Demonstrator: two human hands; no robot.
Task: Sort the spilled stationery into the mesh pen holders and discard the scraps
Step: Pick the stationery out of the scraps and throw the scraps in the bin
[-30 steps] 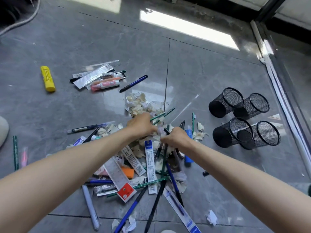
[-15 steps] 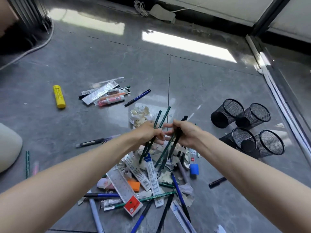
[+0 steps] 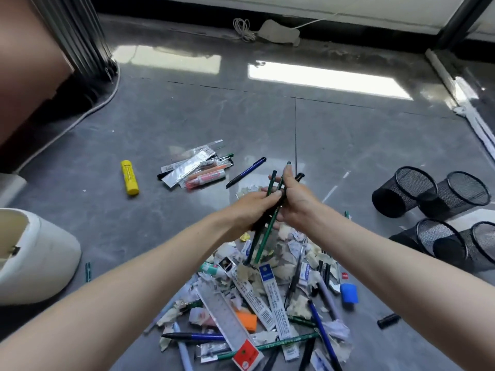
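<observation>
Head view: left hand [image 3: 255, 208] and right hand [image 3: 298, 203] together clasp pencils [image 3: 265, 234]. They hang above the pile [image 3: 267, 293], with holders [image 3: 401, 195] well to the right.

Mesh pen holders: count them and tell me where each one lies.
4, all on their sides at the right: far-left holder, far-right holder, near-left holder, and near-right holder, cut off by the frame edge. No others show.
</observation>
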